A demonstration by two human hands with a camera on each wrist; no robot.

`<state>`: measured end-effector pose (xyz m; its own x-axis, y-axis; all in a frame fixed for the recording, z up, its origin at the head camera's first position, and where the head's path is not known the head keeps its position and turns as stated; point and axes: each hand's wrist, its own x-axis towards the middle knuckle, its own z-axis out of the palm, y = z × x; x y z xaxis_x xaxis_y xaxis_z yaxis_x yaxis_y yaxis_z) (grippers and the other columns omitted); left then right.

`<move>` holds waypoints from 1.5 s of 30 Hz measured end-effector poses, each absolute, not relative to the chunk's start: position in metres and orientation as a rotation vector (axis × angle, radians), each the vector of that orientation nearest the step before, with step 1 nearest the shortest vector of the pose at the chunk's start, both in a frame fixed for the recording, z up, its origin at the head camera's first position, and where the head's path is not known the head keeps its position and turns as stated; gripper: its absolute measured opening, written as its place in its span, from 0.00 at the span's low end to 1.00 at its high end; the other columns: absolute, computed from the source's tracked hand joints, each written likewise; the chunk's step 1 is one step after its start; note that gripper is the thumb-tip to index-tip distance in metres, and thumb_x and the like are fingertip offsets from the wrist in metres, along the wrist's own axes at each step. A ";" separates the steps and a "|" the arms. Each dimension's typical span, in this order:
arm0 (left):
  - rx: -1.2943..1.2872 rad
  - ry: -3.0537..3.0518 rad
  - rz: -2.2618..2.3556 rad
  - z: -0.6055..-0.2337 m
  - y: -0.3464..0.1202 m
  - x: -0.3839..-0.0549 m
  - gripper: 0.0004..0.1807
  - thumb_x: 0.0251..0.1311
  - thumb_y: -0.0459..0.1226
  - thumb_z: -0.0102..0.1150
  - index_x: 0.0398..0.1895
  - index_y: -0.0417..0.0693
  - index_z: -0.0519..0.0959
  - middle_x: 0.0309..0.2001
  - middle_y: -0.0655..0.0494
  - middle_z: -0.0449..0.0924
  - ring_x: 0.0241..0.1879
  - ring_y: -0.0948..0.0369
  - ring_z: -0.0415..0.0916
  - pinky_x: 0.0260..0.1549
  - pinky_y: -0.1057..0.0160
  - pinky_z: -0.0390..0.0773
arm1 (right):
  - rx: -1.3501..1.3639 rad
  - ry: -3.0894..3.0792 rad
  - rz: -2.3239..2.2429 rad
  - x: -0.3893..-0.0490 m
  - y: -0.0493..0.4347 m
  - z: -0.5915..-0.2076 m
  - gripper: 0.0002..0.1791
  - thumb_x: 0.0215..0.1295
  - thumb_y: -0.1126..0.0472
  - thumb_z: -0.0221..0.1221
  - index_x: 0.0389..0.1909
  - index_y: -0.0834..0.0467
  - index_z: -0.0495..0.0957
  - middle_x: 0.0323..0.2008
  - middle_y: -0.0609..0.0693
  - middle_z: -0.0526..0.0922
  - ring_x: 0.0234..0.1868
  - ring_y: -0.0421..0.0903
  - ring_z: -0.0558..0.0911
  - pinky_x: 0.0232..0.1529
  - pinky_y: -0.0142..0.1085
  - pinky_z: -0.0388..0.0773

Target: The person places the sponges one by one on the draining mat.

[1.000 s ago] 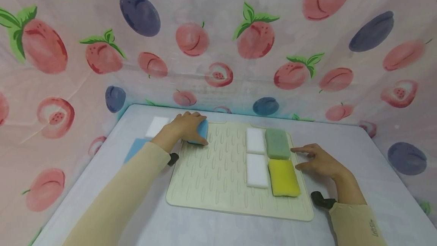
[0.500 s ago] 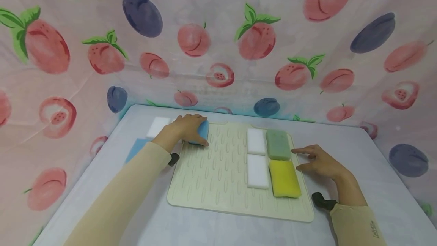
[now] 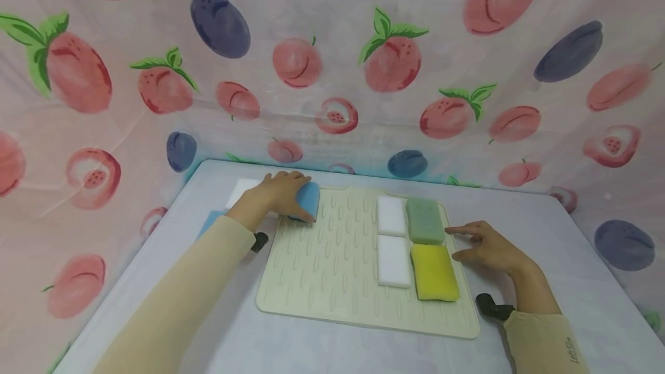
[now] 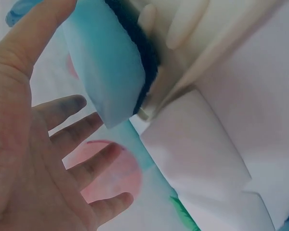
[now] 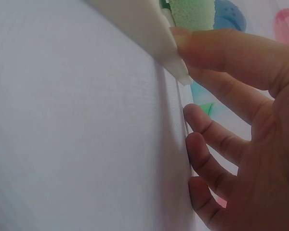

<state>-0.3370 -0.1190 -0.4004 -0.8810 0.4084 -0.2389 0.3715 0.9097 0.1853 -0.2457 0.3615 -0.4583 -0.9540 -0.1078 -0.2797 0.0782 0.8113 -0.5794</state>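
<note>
My left hand (image 3: 280,192) is spread beside a blue sponge (image 3: 309,198) at the back left corner of a cream ridged mat (image 3: 332,258). In the left wrist view the fingers are straight and apart from this sponge (image 4: 108,57), which has a dark scouring layer underneath; the thumb lies close to its near side. My right hand (image 3: 488,247) rests at the mat's right edge, with its index finger near a green sponge (image 3: 426,221) and its thumb near a yellow sponge (image 3: 434,272). In the right wrist view, thumb and index finger touch the mat's rim (image 5: 156,41).
Two white sponges (image 3: 393,260) lie in a column left of the green and yellow ones. Off the mat at left are white sponges (image 4: 192,139) and a blue piece (image 3: 210,223), partly behind the left arm. A fruit-print curtain (image 3: 332,74) hangs behind the table.
My left hand has shifted slightly left off the blue sponge, leaving more of its top uncovered. The right hand keeps its place at the mat's edge. The view has drifted slightly.
</note>
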 end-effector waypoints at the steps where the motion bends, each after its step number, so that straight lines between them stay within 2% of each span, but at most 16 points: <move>1: 0.579 2.799 0.197 -0.400 -0.120 -0.337 0.63 0.48 0.67 0.74 0.83 0.53 0.57 0.82 0.49 0.56 0.80 0.41 0.51 0.75 0.28 0.47 | -0.018 2.695 -0.886 -0.246 0.362 -0.458 0.38 0.58 0.51 0.74 0.71 0.51 0.76 0.72 0.67 0.60 0.65 0.68 0.65 0.61 0.70 0.68; 26: 0.556 2.825 0.173 -0.398 -0.164 -0.326 0.59 0.51 0.62 0.76 0.81 0.48 0.60 0.80 0.43 0.58 0.78 0.37 0.53 0.72 0.24 0.46 | -0.032 2.684 -0.922 -0.243 0.361 -0.457 0.38 0.57 0.52 0.75 0.70 0.52 0.76 0.70 0.67 0.60 0.64 0.67 0.65 0.61 0.70 0.69; 36: 0.549 2.804 0.178 -0.399 -0.174 -0.331 0.56 0.52 0.58 0.77 0.81 0.50 0.62 0.81 0.43 0.56 0.79 0.37 0.51 0.74 0.25 0.44 | -0.024 2.690 -0.911 -0.245 0.363 -0.459 0.38 0.57 0.52 0.75 0.70 0.51 0.77 0.70 0.67 0.61 0.64 0.67 0.65 0.62 0.70 0.69; 45: 0.574 2.763 0.175 -0.398 -0.175 -0.338 0.54 0.54 0.56 0.76 0.81 0.49 0.62 0.82 0.42 0.54 0.79 0.36 0.52 0.73 0.26 0.47 | -0.030 2.703 -0.908 -0.245 0.363 -0.460 0.38 0.57 0.52 0.75 0.69 0.52 0.77 0.70 0.67 0.61 0.63 0.66 0.66 0.61 0.69 0.70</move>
